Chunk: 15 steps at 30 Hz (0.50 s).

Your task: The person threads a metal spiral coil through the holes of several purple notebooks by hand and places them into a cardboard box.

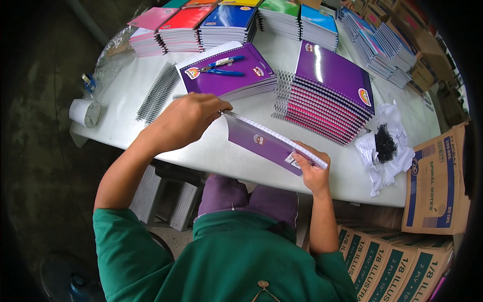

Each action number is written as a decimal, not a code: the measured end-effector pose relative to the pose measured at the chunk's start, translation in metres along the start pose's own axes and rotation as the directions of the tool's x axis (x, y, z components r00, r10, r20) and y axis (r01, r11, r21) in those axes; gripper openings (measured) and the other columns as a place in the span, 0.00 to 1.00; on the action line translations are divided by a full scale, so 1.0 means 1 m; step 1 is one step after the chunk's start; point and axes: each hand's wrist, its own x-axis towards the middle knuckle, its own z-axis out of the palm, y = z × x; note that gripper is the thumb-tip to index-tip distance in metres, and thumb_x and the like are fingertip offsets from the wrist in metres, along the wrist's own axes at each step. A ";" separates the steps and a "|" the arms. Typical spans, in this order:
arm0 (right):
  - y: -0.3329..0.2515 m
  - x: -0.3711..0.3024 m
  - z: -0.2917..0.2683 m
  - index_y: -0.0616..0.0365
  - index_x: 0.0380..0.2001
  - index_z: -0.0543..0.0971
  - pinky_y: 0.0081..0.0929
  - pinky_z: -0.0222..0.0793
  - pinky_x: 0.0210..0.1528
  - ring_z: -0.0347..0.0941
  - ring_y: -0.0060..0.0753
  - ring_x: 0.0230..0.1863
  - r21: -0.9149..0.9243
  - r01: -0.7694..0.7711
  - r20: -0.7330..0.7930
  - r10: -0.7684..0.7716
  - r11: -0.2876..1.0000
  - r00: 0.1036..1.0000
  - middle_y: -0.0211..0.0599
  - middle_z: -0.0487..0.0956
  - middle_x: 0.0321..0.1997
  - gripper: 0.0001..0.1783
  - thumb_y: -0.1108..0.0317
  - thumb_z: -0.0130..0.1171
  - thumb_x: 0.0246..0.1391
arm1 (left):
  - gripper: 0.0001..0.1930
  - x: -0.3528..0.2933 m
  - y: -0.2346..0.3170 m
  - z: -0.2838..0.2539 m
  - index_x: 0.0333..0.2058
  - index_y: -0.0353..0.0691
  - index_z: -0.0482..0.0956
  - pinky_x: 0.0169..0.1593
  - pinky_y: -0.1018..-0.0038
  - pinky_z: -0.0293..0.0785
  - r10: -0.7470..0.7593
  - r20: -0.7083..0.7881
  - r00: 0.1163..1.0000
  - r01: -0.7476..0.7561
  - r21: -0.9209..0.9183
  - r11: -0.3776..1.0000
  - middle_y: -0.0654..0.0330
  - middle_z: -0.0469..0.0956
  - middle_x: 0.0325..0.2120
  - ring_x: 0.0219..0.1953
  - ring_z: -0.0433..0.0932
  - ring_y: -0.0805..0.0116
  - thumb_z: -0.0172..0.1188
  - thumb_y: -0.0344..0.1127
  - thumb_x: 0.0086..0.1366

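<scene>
Hands hold a purple-covered spiral notebook (269,143) tilted above the near edge of the white counter (211,151). Left hand (187,120) has its grip closed on the notebook's upper end; right hand (313,171) has its grip closed round the lower corner. Blue-handled pliers (221,68) lie on a purple notebook stack (229,75) further back, beside loose silver wire spirals (158,93).
</scene>
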 end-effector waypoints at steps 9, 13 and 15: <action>-0.003 -0.004 0.009 0.63 0.44 0.77 0.21 0.74 0.41 0.78 0.32 0.40 -0.199 0.178 0.026 -0.176 0.964 0.984 0.43 0.80 0.43 0.19 0.84 0.56 0.45 | 0.15 0.015 0.019 -0.013 0.39 0.38 0.75 0.48 0.68 0.70 0.021 0.168 0.986 -0.093 0.434 0.896 0.57 0.75 0.40 0.45 0.73 0.60 0.63 0.37 0.53; -0.001 -0.005 0.012 0.64 0.44 0.77 0.23 0.74 0.44 0.78 0.34 0.43 -0.157 0.192 0.016 -0.192 0.969 0.981 0.45 0.79 0.43 0.21 0.86 0.55 0.44 | 0.14 0.010 0.017 -0.004 0.37 0.39 0.75 0.44 0.69 0.71 0.255 -0.119 0.960 -0.174 0.462 0.870 0.57 0.76 0.38 0.42 0.74 0.64 0.64 0.36 0.51; -0.002 -0.005 0.012 0.64 0.44 0.77 0.23 0.74 0.45 0.78 0.35 0.43 -0.155 0.187 0.023 -0.186 0.970 0.982 0.46 0.79 0.43 0.21 0.87 0.55 0.43 | 0.14 0.007 0.013 -0.010 0.35 0.39 0.76 0.43 0.69 0.71 0.103 0.099 0.990 -0.135 0.430 0.893 0.58 0.76 0.36 0.42 0.75 0.65 0.64 0.35 0.50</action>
